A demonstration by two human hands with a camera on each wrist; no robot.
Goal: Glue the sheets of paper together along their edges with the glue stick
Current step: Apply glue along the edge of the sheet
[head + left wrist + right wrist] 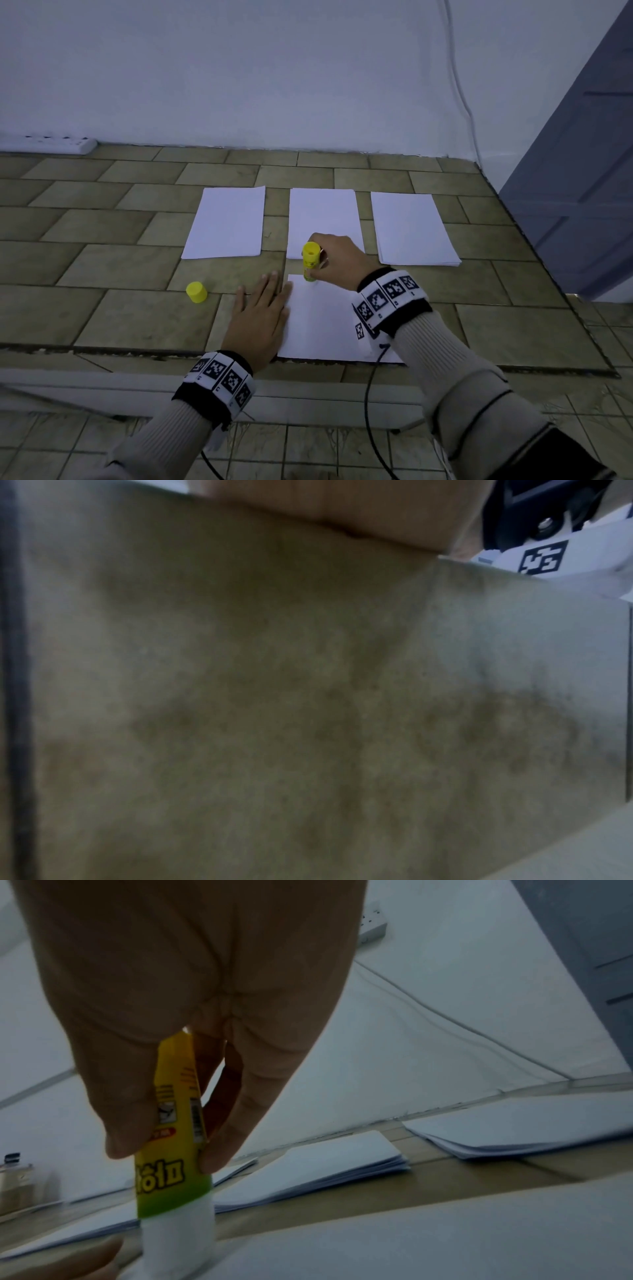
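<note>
Paper is laid out on a tiled surface (pixel 102 260) in three stacks along the far row and one single sheet (pixel 322 322) at the near edge. At the far left, a power strip (pixel 68 144) lies against the wall. The left stack (pixel 227 222) is positioned farthest left in the row. A yellow cap (pixel 196 292) is located on the tiles in front of that stack, apart from both hands.

The left hand (pixel 260 318) is laid flat, palm down, with fingers straight and held together. Its fingertips and outer edge are pressed on the left border of the sheet; the palm rests on the tiles. In the left wrist view, only the blurred surface and part of the palm (pixel 342 507) are shown.

The middle stack (pixel 323 219) is positioned directly beyond the sheet. The glue stick (pixel 310 260) is held upright at the far left corner of the sheet, just beyond the left fingertips. Its white tip (pixel 178 1237) is set down on the paper.

The right hand (pixel 339 260) is curled around the glue stick, with thumb and fingers (pixel 222 1150) pinching the yellow barrel low down. The right wrist is raised above the sheet. The right stack (pixel 414 229) is positioned farthest right, well apart from both hands.
</note>
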